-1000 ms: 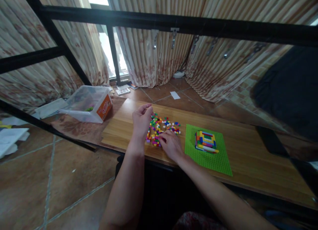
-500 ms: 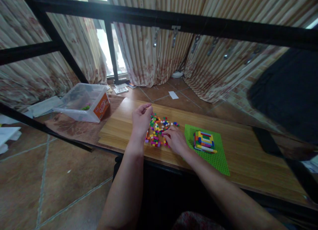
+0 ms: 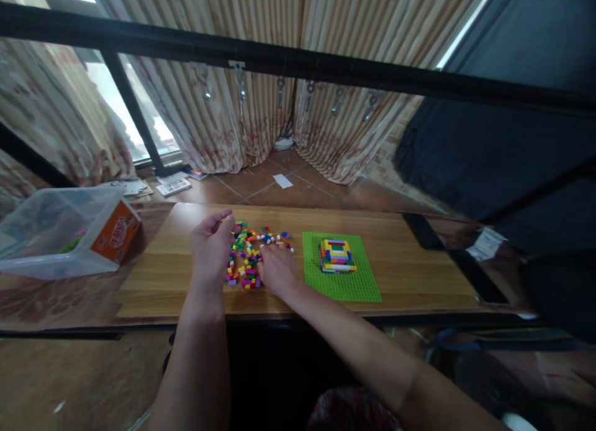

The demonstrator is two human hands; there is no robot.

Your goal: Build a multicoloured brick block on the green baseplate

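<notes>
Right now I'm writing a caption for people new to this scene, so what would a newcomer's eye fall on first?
Probably the bright green board on the wooden tabletop, to the right of both hands, with a small multicoloured block build on it. Next, the scatter of tiny loose blocks between and beyond the left hand and the right hand. At the far left, a clear tub with an orange label also stands out.

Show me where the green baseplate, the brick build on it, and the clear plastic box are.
Green baseplate (image 3: 343,288): head view, on its bare studded area in front of the build.
Brick build (image 3: 338,256): head view, near its middle.
Clear plastic box (image 3: 116,233): head view, on its orange-labelled end wall.
</notes>
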